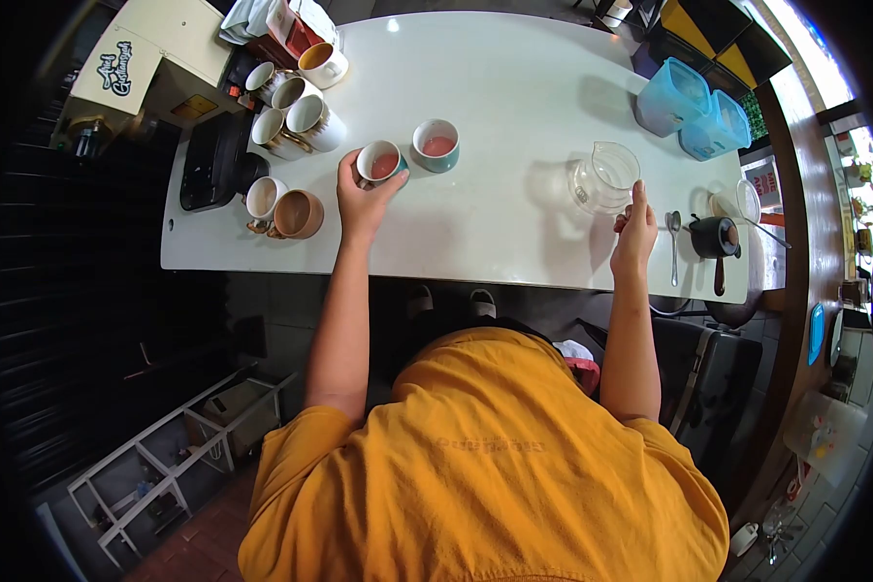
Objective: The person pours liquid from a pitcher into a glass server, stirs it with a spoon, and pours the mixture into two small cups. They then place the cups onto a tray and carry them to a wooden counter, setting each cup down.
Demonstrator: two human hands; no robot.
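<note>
My left hand (367,202) is wrapped round a teal cup (382,163) with pink liquid inside, on the left half of the white table. Just right of it stands a second teal cup (436,145), also holding pink liquid and touched by neither hand. Over on the right, my right hand (635,231) grips a clear glass pitcher (606,179) by its handle side. The pitcher looks nearly empty, and its spout points away from me. My fingers partly hide the handle.
Several mugs (316,121) cluster at the left beside a black machine (213,160). Two blue containers (673,97) stand at the far right of the white table (514,68). A spoon (674,249) and a small dark pot (715,237) lie right of the pitcher.
</note>
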